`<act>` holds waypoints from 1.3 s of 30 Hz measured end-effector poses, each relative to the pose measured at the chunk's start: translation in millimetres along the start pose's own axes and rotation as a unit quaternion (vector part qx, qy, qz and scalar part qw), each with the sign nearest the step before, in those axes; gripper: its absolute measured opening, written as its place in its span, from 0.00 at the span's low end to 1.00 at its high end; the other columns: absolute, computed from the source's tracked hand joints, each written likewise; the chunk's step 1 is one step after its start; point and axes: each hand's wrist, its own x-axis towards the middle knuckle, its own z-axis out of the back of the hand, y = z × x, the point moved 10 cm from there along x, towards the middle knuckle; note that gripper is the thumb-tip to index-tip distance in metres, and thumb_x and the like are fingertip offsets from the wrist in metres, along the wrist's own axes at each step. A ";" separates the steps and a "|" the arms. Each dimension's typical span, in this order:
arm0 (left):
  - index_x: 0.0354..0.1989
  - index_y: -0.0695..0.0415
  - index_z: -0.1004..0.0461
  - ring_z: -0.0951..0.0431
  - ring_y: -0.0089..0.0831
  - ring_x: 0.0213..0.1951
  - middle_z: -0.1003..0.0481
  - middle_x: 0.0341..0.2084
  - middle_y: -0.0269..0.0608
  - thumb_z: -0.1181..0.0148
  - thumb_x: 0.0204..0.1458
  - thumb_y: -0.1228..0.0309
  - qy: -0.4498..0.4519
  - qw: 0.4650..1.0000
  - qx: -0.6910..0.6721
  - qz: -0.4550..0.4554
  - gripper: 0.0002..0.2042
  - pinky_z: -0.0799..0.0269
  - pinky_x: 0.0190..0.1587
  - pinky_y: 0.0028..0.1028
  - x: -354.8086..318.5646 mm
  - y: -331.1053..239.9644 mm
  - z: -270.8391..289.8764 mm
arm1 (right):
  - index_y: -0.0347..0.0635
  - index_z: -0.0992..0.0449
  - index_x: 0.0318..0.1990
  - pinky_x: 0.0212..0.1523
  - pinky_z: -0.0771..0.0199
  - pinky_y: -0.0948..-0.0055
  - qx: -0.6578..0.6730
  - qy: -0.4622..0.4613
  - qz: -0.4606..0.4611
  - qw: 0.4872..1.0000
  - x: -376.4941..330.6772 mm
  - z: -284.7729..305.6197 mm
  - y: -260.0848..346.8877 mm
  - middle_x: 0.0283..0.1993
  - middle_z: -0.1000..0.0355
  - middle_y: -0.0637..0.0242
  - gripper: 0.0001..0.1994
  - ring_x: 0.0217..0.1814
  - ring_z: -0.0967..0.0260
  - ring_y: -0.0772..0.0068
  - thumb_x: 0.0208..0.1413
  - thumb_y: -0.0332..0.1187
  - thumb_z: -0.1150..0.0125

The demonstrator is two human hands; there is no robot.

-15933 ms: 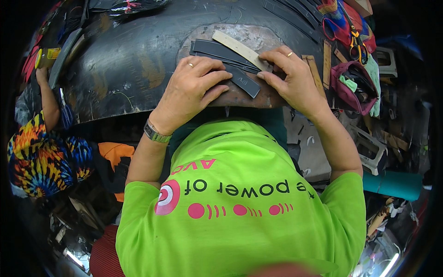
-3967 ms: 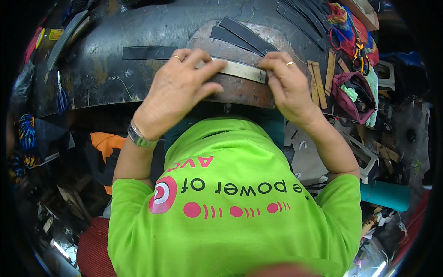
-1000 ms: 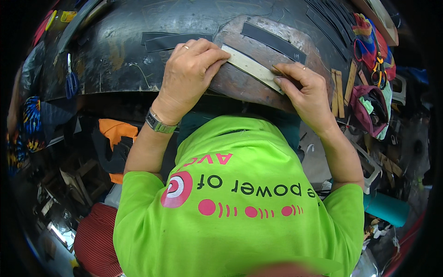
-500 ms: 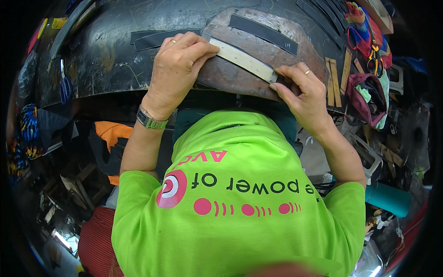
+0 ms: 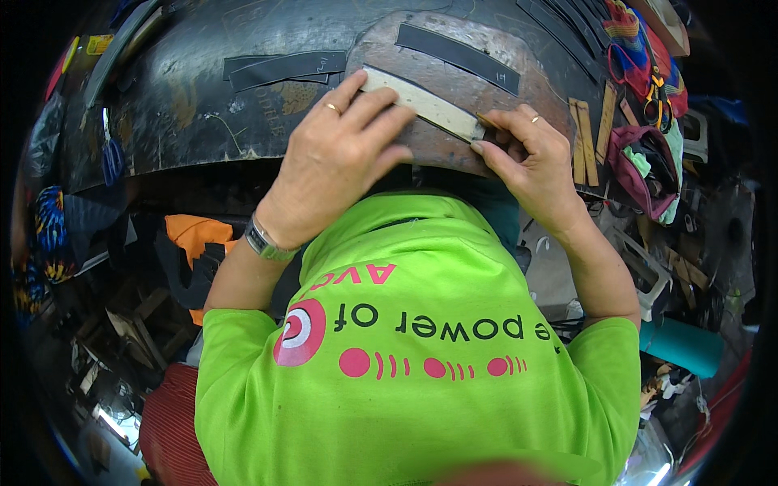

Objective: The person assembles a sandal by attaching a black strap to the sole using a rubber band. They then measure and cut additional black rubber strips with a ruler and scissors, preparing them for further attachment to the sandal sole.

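A pale strip with dark edges [image 5: 446, 116] lies slantwise on a worn, rounded brown slab [image 5: 389, 36]. My left hand [image 5: 344, 150] rests with its fingers stretched out and apart over the strip's left part, index fingertip near the end. At the other end, my right hand [image 5: 531, 152] pinches the strip's corner between thumb and fingers; a small brownish bit shows at those fingertips, too small to name. Beyond the strip, a black strip [image 5: 458, 58] lies on the same slab. More black strips [image 5: 284, 70] overlap on the dark table to the left.
The dark table [image 5: 190, 57] carries blue-handled scissors [image 5: 112, 158] at its left edge. On the right lie thin wooden slats [image 5: 582, 142], orange-and-black scissors [image 5: 658, 101] and a maroon pouch [image 5: 646, 170]. Several long black strips [image 5: 563, 32] lie at the far right.
My left hand has let go of its pinch on the strip's left end and spread its fingers over the strip, lower and to the right. My right hand keeps its pinch.
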 end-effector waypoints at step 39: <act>0.71 0.24 0.38 0.42 0.74 0.65 0.37 0.60 0.55 0.39 0.56 0.64 0.104 0.986 0.129 -0.012 0.33 0.43 0.66 0.63 -7.5 -29.3 -38.0 | 0.36 0.26 0.44 0.39 0.21 0.62 -0.168 -0.022 0.318 0.933 -21.6 -17.7 53.7 0.40 0.24 0.56 0.16 0.39 0.24 0.53 0.44 0.18 0.39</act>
